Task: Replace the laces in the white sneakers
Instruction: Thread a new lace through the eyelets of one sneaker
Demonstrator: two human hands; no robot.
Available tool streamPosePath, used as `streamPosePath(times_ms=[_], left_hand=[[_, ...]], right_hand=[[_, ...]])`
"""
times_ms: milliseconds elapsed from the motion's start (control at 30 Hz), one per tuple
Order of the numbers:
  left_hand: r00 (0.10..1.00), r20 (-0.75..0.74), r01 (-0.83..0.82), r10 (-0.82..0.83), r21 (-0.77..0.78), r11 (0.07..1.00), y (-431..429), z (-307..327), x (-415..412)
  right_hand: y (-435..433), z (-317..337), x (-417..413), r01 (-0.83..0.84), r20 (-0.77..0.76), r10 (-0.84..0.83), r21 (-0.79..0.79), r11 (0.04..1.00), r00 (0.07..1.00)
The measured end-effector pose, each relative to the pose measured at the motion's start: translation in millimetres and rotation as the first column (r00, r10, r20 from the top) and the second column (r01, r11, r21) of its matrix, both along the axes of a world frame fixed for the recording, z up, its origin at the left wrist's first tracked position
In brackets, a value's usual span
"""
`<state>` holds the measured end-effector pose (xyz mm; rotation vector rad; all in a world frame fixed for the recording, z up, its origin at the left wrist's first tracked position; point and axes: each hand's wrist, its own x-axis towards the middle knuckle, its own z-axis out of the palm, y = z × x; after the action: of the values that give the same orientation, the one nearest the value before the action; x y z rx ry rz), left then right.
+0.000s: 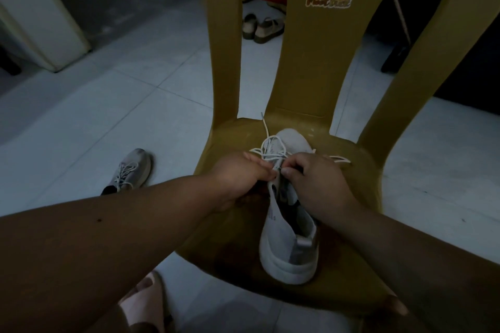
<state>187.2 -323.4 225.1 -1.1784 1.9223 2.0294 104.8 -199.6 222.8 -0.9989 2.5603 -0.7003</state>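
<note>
A white fabric sneaker (286, 251) is set on the seat of a mustard plastic chair (351, 197), heel nearest the viewer. Its loose white cord lace (270, 143) is pinched over the tongue by the curled fingers of the left hand (238, 176) and right hand (311, 178). A second laced sneaker (132, 170) is seen on the floor, left.

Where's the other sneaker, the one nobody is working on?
In the head view, the second sneaker lies on the tiled floor at left, just beside the yellow chair.
</note>
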Motion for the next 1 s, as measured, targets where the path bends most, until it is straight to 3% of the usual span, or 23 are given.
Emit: streamPosePath(times_ms=[100,200,267,433,667,900,1000], left_hand=[[0.995,0.007,0.101,-0.102,-0.178,0.979,0,3,-1],[0.980,0.029,0.199,-0.199,-0.264,0.944,1,11,-1],[0.972,0.048,0.233,-0.230,-0.308,0.923,2,16,-1],[0.954,0.088,0.298,-0.287,-0.388,0.872,4,21,1],[0.955,0.044,0.279,-0.293,-0.464,0.841,2,17,0],[0.958,0.008,0.234,-0.288,-0.605,0.761,7,13,-8],[0.962,-0.016,0.216,-0.271,-0.561,0.799,7,13,-11]], right_hand=[[-1,5,0,-0.027,-0.037,0.028,0.022,0.999,0.999],[-3,17,-4,-0.138,-0.217,0.196,0.259,0.956,0.956],[-4,21,-5,-0.156,-0.279,0.247,0.311,0.937,0.928],[-3,19,-4,-0.085,0.066,0.081,0.060,0.995,0.995],[-4,13,-5,-0.047,0.067,0.047,-0.008,0.999,0.997],[3,11,-9,-0.012,0.198,0.027,-0.077,0.997,0.980],[3,12,-8,-0.008,0.295,0.039,-0.106,0.994,0.955]])
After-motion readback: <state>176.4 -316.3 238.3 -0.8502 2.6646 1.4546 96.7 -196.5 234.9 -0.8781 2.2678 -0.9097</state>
